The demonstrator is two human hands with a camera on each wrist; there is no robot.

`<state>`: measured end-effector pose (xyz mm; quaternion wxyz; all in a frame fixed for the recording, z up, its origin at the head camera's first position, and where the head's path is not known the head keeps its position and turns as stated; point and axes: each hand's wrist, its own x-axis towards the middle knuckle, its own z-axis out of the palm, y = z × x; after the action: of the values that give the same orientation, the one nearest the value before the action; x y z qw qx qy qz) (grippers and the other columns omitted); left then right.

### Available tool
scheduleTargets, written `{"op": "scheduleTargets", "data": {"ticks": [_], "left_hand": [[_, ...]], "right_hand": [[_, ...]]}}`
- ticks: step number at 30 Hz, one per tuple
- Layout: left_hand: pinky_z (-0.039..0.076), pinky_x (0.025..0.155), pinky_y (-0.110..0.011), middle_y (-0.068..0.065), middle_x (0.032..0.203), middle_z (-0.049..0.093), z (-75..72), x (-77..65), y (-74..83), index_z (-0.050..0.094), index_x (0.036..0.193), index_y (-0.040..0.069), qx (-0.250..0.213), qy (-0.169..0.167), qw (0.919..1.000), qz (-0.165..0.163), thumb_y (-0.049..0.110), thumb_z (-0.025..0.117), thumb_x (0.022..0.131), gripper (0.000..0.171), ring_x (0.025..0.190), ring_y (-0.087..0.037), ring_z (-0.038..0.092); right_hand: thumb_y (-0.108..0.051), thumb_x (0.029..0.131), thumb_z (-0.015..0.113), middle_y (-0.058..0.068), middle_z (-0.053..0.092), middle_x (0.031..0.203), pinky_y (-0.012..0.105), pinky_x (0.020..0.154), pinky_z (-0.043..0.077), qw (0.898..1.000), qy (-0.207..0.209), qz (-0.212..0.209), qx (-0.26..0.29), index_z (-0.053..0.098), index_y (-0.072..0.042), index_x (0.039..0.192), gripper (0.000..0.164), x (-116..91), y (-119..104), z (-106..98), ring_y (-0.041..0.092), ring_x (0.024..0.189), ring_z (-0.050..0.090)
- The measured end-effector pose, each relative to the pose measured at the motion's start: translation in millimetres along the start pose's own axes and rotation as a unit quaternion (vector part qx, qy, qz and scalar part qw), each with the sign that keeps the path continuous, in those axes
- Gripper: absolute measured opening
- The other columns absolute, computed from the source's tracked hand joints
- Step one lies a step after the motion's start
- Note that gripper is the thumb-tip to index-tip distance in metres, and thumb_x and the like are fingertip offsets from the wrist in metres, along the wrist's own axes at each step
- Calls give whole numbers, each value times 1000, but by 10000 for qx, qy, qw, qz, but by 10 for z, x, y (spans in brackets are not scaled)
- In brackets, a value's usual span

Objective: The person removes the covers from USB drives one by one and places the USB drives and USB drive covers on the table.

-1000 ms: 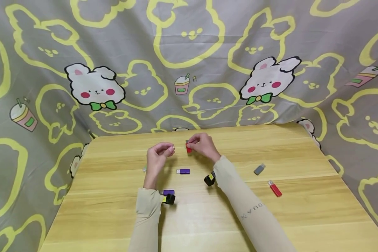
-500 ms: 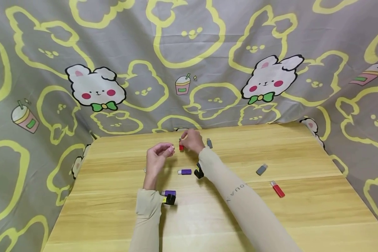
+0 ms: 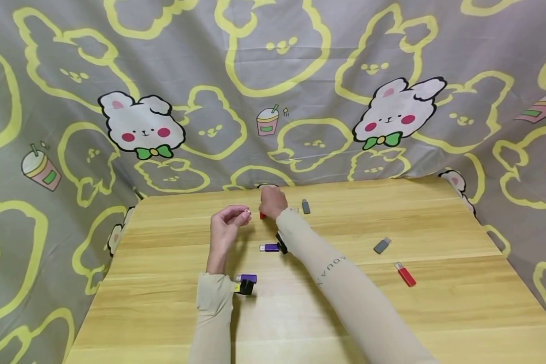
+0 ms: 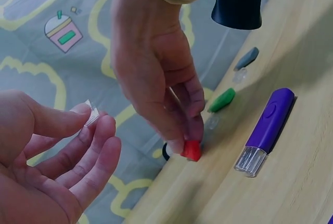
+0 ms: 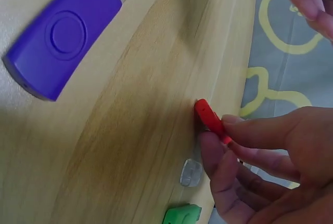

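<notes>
My right hand (image 3: 273, 201) pinches a red USB stick (image 5: 209, 116) at the back of the table, its end close to or touching the wood. My left hand (image 3: 229, 222) is raised just left of it, thumb and fingertips pinching a small whitish, see-through piece (image 4: 92, 116) that looks like a stick's cap. Beside the right fingers lie a loose clear cap (image 5: 191, 173) and a green USB stick (image 5: 182, 214). The right hand hides the green stick in the head view. Nearer me lies a purple USB stick (image 3: 268, 247), partly behind the right wrist camera.
Another purple stick (image 3: 247, 278) lies by the left wrist camera. A grey stick (image 3: 306, 206) sits at the back; a second grey stick (image 3: 382, 245) and a red one (image 3: 405, 274) lie right on the wooden table (image 3: 450, 308). A patterned curtain (image 3: 236, 151) hangs behind.
The right hand has moved left with the red USB stick, nearer the left hand, uncovering the grey stick at the back. The left hand has stayed in place, still pinching the small piece.
</notes>
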<state>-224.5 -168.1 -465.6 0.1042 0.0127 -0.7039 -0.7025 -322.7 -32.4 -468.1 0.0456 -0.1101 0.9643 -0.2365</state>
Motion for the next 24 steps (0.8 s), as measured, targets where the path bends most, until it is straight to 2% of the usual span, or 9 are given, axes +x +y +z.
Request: {"op": "scheduleTargets", "data": {"ticks": [2, 8, 11, 14, 16, 18, 20, 22, 24], "left_hand": [[62, 71, -25, -31, 97, 71, -1, 6, -4, 71, 104, -16, 31, 18, 10000, -12, -11, 69, 92, 13, 73, -13, 71], [62, 72, -25, -31, 98, 71, -3, 23, -30, 70, 105, -16, 68, 20, 10000, -64, -11, 69, 92, 14, 73, -12, 71], [62, 72, -25, -31, 97, 71, 5, 24, -27, 71, 105, -15, 52, 45, 9999, -74, -11, 69, 92, 14, 73, -13, 71], [62, 72, -25, -30, 97, 71, 15, 26, -26, 71, 105, -15, 93, 33, 9999, -97, -11, 69, 92, 14, 74, -13, 71], [62, 72, -25, -30, 98, 71, 16, 28, -35, 70, 106, -15, 169, 10, 9998, -120, -11, 69, 92, 15, 74, -12, 71], [61, 73, -25, -29, 99, 72, 11, 25, -50, 71, 106, -15, 261, 13, 9995, -170, -11, 69, 92, 15, 75, -12, 71], [61, 72, -24, -27, 100, 72, -2, 22, -71, 72, 107, -13, 452, 45, 9987, -209, -11, 70, 91, 16, 76, -12, 70], [61, 71, -23, -25, 101, 73, -8, 15, -85, 73, 106, -10, 721, 82, 9971, -228, -10, 71, 91, 16, 76, -13, 70], [60, 71, -23, -22, 101, 74, -4, 17, -97, 75, 106, -7, 1046, 83, 9942, -232, -9, 72, 90, 16, 77, -15, 70]], "right_hand": [[0, 86, 69, 4, 58, 73, 36, 68, 56, 10000, -46, 9, -66, 55, -10, 66, 26, 23, -3, 14, 24, 73, 61], [0, 87, 71, 8, 66, 88, 37, 72, 59, 10000, 42, 25, -78, 61, -7, 75, 17, 34, 12, 40, 27, 81, 67], [1, 87, 70, 5, 61, 80, 34, 66, 55, 10000, 84, -22, 29, 57, -8, 72, 22, 14, 27, 17, 24, 74, 62], [2, 87, 69, 3, 48, 69, 31, 60, 46, 9997, 78, -110, 196, 49, -9, 67, 30, -26, 44, -35, 20, 65, 50], [2, 87, 69, 4, 47, 68, 31, 60, 44, 9991, 88, -100, 398, 51, -8, 68, 27, -69, 58, -83, 20, 66, 48], [2, 87, 70, 6, 56, 75, 31, 66, 48, 9975, 110, -46, 691, 60, -4, 75, 17, -123, 76, -134, 21, 72, 53], [-1, 88, 71, 9, 67, 90, 34, 75, 54, 9949, 168, 20, 993, 69, -1, 88, 3, -185, 100, -189, 25, 83, 61], [-2, 90, 72, 12, 71, 104, 38, 82, 57, 9911, 250, 32, 1308, 72, 0, 100, 11, -259, 141, -247, 27, 92, 66], [-4, 91, 71, 14, 73, 105, 39, 83, 58, 9880, 366, -84, 1499, 73, 1, 105, 15, -347, 195, -319, 27, 92, 69]]}}
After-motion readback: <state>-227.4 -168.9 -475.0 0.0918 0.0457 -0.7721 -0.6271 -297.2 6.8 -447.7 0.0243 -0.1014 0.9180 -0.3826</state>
